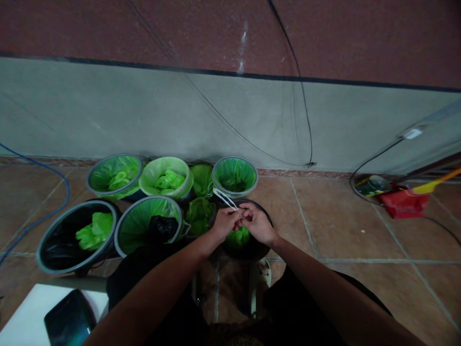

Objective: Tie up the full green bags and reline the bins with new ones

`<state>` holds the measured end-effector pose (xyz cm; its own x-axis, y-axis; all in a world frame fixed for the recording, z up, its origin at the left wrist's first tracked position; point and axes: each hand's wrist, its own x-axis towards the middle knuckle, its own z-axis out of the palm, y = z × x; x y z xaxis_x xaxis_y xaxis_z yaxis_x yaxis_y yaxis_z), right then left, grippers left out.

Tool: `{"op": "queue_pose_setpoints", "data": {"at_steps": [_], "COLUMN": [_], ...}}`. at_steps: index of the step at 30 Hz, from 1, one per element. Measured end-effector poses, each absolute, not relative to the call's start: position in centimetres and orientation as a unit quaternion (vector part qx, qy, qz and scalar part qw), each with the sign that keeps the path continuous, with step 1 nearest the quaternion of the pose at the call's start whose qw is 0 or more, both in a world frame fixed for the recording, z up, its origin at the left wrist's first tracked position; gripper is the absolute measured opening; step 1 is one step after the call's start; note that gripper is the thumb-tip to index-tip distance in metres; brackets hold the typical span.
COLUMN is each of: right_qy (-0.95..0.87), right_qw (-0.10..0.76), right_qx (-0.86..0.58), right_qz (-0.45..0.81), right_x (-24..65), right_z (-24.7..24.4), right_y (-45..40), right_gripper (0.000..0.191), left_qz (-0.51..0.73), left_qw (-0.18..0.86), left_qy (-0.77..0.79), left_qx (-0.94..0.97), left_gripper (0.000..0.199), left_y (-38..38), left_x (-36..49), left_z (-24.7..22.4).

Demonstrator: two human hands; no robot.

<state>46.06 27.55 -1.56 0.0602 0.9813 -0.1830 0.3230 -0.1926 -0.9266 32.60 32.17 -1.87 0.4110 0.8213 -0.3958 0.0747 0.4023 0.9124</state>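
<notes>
My left hand [226,223] and my right hand [257,224] meet above a dark round bin [265,211] between my knees. Fingers of both hands are pinched together on a thin white strap [224,197], whose loop sticks up to the left. Green plastic [239,237] shows inside the bin just below my hands. Whether the strap is joined to that plastic is hidden by my fingers.
Several bins lined with green or black bags, such as a grey-rimmed one [117,229], stand to the left and ahead. A phone [70,317] lies on a white surface [27,315] at lower left. At right are a red dustpan [403,203] and a black cable [367,161].
</notes>
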Motion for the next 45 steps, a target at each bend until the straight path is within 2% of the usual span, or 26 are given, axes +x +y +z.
{"op": "queue_pose_setpoints", "data": {"at_steps": [2, 5, 8, 11, 16, 20, 22, 24, 25, 28, 31, 35, 40, 45], "right_qy": [-0.565, -0.593, -0.641, -0.687, -0.674, -0.486, -0.362, -0.288, -0.267, -0.221, -0.176, -0.161, -0.175, -0.183], "right_qw": [0.333, 0.299, 0.309, 0.318, 0.304, 0.329, 0.34, 0.34, 0.339, 0.348, 0.364, 0.374, 0.374, 0.383], "right_qx": [-0.669, -0.701, -0.67, -0.621, -0.618, -0.638, -0.606, -0.57, -0.559, -0.558, -0.569, -0.58, -0.572, -0.541], "right_qz": [0.35, 0.258, 0.212, 0.204, 0.269, 0.498, 0.621, 0.69, 0.708, 0.72, 0.716, 0.705, 0.709, 0.726], "right_x": [46.2, 46.1, 46.1, 46.4, 46.4, 46.0, 46.0, 46.2, 46.3, 46.9, 47.3, 47.6, 47.6, 47.5], "right_z": [-1.5, -1.4, -1.5, -1.5, -1.4, -1.0, -0.7, -0.4, -0.3, -0.3, -0.8, -1.4, -1.7, -1.5], "right_y": [27.5, 27.2, 26.9, 26.8, 27.1, 27.5, 27.6, 27.5, 27.4, 27.4, 27.6, 27.9, 27.8, 27.6], "right_gripper": [0.043, 0.033, 0.024, 0.026, 0.023, 0.013, 0.008, 0.007, 0.007, 0.01, 0.011, 0.008, 0.007, 0.016], "left_qz": [0.283, 0.291, 0.279, 0.253, 0.232, 0.242, 0.251, 0.256, 0.254, 0.243, 0.237, 0.218, 0.184, 0.134], "left_qw": [0.701, 0.722, 0.75, 0.764, 0.7, 0.638, 0.649, 0.668, 0.68, 0.692, 0.595, 0.448, 0.365, 0.304], "left_qy": [0.489, 0.508, 0.51, 0.508, 0.531, 0.517, 0.508, 0.499, 0.493, 0.48, 0.473, 0.387, 0.373, 0.383], "left_qx": [0.436, 0.369, 0.315, 0.306, 0.417, 0.517, 0.507, 0.489, 0.48, 0.481, 0.605, 0.775, 0.833, 0.862], "left_gripper": [0.021, 0.018, 0.019, 0.02, 0.022, 0.02, 0.011, 0.001, 0.004, 0.008, 0.011, 0.019, 0.008, 0.015], "left_y": [32.3, 32.4, 32.4, 32.5, 33.2, 33.8, 34.0, 34.1, 34.2, 34.6, 34.7, 33.6, 32.2, 32.5], "left_x": [32.7, 32.8, 32.7, 32.5, 32.2, 32.4, 32.5, 32.4, 32.3, 31.8, 31.2, 30.7, 30.7, 30.5], "left_z": [-1.6, -1.2, -1.0, -1.1, -1.7, -2.1, -2.1, -2.0, -1.9, -1.5, -1.1, -0.9, -1.3, -1.4]}}
